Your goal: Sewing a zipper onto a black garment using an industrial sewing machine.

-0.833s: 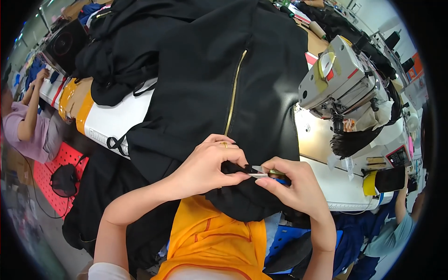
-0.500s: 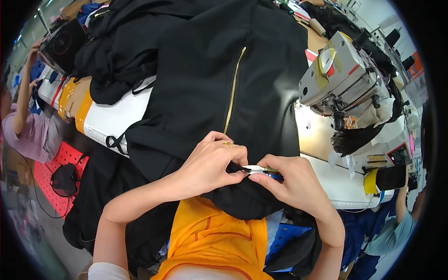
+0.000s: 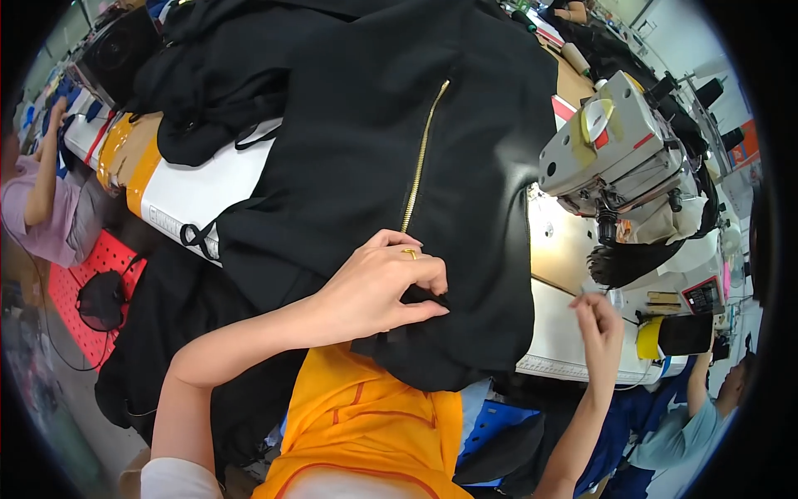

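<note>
Left hand [image 3: 386,279] pinches a black garment [image 3: 486,208], gold-toned zipper [image 3: 426,150] just beyond its fingertips; right hand [image 3: 600,328] blurs, finger closure unclear.

The lower end of the gold zip [image 3: 420,158] is hidden behind the left hand [image 3: 374,287], and the fold of the black garment [image 3: 490,158] between its fingers [image 3: 428,270] is too dark to make out clearly. The upper edge cuts off the garment's far side. The right hand [image 3: 600,328] is blurred; whether it holds anything cannot be told. Cloth hides much of the white surface [image 3: 208,179]. The dark rim crops the lavender-clad co-worker [image 3: 62,233] at left.
</note>
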### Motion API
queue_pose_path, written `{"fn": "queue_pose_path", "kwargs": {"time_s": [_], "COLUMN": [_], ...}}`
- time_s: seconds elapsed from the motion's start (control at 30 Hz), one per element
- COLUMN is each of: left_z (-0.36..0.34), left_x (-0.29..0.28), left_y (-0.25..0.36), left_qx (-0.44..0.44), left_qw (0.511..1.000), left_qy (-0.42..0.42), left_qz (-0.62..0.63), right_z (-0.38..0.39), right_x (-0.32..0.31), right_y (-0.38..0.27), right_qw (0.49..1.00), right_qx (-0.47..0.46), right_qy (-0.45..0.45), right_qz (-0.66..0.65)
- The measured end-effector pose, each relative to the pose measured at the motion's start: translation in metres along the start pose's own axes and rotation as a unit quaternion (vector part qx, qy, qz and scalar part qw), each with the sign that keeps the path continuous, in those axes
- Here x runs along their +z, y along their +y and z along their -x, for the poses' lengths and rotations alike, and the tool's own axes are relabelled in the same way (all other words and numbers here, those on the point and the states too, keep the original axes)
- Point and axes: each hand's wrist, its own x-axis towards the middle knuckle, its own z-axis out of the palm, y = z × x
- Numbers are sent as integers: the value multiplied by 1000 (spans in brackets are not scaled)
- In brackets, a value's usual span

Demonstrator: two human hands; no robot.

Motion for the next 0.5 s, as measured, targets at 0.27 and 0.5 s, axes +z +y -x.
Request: {"fn": "queue_pose_path", "kwargs": {"time_s": [0.27,0.5], "left_z": [1,3], "left_x": [1,3], "left_y": [2,1], "left_qx": [-6,7], "left_qw": [1000,999], "left_qy": [23,24], "left_qz": [-20,-33], "right_z": [4,4], "right_x": [68,68], "right_y": [-78,-72], "right_qw": [957,964], "right_qx": [-177,-166], "right_qy": [-230,-207], "right_qz": [-7,-11]}}
